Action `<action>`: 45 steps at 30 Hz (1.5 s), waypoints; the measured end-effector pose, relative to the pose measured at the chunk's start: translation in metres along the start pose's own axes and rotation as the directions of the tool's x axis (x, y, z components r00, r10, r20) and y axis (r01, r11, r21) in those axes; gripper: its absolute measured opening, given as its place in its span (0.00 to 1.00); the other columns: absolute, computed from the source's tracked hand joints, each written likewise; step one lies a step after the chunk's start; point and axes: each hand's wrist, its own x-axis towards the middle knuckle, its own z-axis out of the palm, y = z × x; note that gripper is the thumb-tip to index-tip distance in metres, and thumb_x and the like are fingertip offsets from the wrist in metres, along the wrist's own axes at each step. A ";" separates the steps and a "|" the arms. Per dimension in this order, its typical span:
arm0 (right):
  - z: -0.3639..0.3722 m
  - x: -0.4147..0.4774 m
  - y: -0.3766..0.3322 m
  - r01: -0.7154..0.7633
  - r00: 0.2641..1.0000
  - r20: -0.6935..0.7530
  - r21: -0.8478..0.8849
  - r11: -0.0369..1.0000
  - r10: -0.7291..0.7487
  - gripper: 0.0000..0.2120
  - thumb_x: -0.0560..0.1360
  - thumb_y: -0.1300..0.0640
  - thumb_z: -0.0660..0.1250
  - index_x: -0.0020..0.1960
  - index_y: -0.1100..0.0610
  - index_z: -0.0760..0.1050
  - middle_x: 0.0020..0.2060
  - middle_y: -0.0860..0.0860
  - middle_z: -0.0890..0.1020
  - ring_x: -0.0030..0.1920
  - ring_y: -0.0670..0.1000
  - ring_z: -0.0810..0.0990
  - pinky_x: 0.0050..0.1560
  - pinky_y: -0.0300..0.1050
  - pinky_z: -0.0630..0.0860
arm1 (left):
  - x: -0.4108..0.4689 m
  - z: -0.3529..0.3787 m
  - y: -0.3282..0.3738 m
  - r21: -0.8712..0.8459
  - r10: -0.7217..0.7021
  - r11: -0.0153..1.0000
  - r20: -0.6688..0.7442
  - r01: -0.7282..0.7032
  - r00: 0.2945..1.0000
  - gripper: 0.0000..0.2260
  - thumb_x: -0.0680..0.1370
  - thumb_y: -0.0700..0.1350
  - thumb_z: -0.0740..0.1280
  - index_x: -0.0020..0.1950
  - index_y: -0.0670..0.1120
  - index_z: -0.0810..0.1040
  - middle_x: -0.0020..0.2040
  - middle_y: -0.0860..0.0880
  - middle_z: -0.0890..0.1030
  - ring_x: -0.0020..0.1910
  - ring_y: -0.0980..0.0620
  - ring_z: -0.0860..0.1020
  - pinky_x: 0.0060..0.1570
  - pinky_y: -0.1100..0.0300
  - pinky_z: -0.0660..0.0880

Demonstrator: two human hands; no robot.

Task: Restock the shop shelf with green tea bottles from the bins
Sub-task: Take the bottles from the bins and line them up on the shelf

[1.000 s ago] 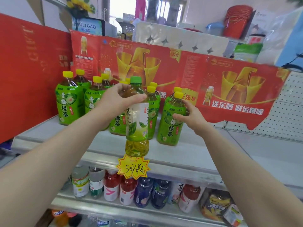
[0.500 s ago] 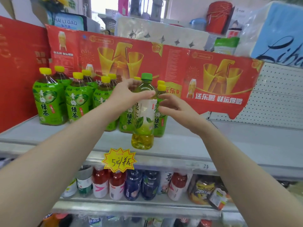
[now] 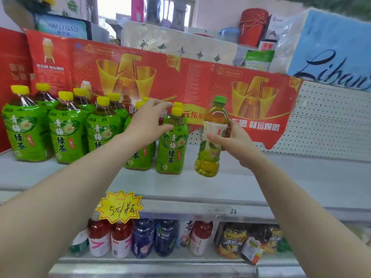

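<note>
I see the right fingers (image 3: 211, 136) curled around the label of the green-capped bottle (image 3: 215, 116). The right hand (image 3: 233, 142) holds it a bit tilted, over the shelf (image 3: 281, 177). I cannot tell if its base touches the shelf. The left hand (image 3: 146, 122) is to the left of it, fingers loosely spread and holding nothing, just beside the neck of a yellow-capped bottle (image 3: 172, 151). Further left of this hand, more yellow-capped bottles (image 3: 64, 135) stand upright in rows. Below both hands a yellow price tag (image 3: 120, 207) hangs on the shelf edge.
</note>
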 end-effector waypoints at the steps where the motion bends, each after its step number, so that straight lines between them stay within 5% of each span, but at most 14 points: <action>1: 0.001 0.006 0.003 -0.006 1.000 -0.026 -0.015 1.000 0.006 0.23 0.69 0.51 0.77 0.60 0.49 0.72 0.52 0.47 0.82 0.53 0.49 0.82 0.54 0.55 0.81 | 0.000 0.005 -0.002 0.041 0.008 0.999 0.017 -0.009 1.000 0.31 0.74 0.51 0.73 0.75 0.56 0.66 0.71 0.48 0.67 0.68 0.46 0.69 0.66 0.48 0.67; 5: 0.022 0.021 0.011 0.004 0.998 -0.065 -0.145 0.989 -0.014 0.24 0.70 0.53 0.76 0.61 0.54 0.70 0.49 0.46 0.79 0.48 0.45 0.79 0.41 0.40 0.76 | -0.001 0.023 -0.006 0.146 0.028 0.989 0.036 -0.033 0.999 0.36 0.72 0.51 0.75 0.76 0.58 0.62 0.73 0.48 0.64 0.69 0.46 0.68 0.65 0.48 0.70; 11: 0.054 0.042 0.033 -0.017 0.996 -0.089 -0.190 0.982 0.000 0.25 0.71 0.54 0.76 0.60 0.57 0.67 0.49 0.50 0.79 0.43 0.46 0.78 0.29 0.32 0.70 | -0.004 0.036 -0.014 0.253 0.069 0.964 0.051 -0.080 0.996 0.33 0.72 0.50 0.75 0.74 0.55 0.66 0.71 0.49 0.68 0.66 0.47 0.71 0.61 0.51 0.73; 18: 0.064 0.064 0.055 -0.020 0.986 -0.165 -0.177 0.984 -0.009 0.27 0.71 0.52 0.77 0.60 0.54 0.64 0.50 0.48 0.77 0.46 0.49 0.77 0.30 0.29 0.67 | -0.001 0.044 -0.020 0.250 0.095 0.962 0.062 -0.108 0.994 0.39 0.71 0.51 0.76 0.77 0.57 0.59 0.75 0.49 0.64 0.66 0.47 0.72 0.61 0.51 0.73; 22: 0.069 0.078 0.061 -0.020 0.982 -0.189 -0.199 0.980 -0.018 0.29 0.70 0.53 0.78 0.62 0.57 0.65 0.52 0.50 0.78 0.48 0.50 0.77 0.42 0.41 0.73 | 0.001 0.047 -0.022 0.265 0.126 0.954 0.067 -0.140 0.990 0.43 0.71 0.52 0.76 0.78 0.61 0.54 0.76 0.49 0.61 0.68 0.47 0.70 0.62 0.51 0.72; 35: 0.078 0.089 0.065 -0.034 0.985 -0.172 -0.343 0.939 -0.027 0.34 0.73 0.49 0.74 0.69 0.60 0.60 0.59 0.58 0.79 0.58 0.62 0.78 0.47 0.46 0.68 | 0.006 0.048 -0.019 0.348 0.138 0.923 0.104 -0.166 0.985 0.40 0.71 0.51 0.76 0.77 0.59 0.58 0.76 0.46 0.62 0.72 0.44 0.65 0.65 0.49 0.71; 40: 0.070 0.084 0.065 0.013 0.989 -0.122 -0.512 0.859 -0.088 0.32 0.74 0.44 0.72 0.68 0.59 0.62 0.58 0.58 0.78 0.56 0.62 0.79 0.50 0.53 0.74 | 0.007 0.044 -0.020 0.382 0.157 0.903 0.133 -0.196 0.979 0.39 0.72 0.52 0.75 0.77 0.58 0.57 0.76 0.46 0.61 0.72 0.44 0.64 0.63 0.48 0.74; 45: 0.053 0.062 0.054 0.064 0.985 -0.062 -0.737 0.673 -0.161 0.31 0.78 0.46 0.67 0.73 0.60 0.61 0.62 0.59 0.74 0.59 0.61 0.75 0.55 0.53 0.73 | -0.001 0.034 -0.023 0.429 0.201 0.867 0.161 -0.252 0.966 0.36 0.75 0.50 0.72 0.78 0.57 0.56 0.76 0.45 0.61 0.74 0.44 0.59 0.63 0.48 0.73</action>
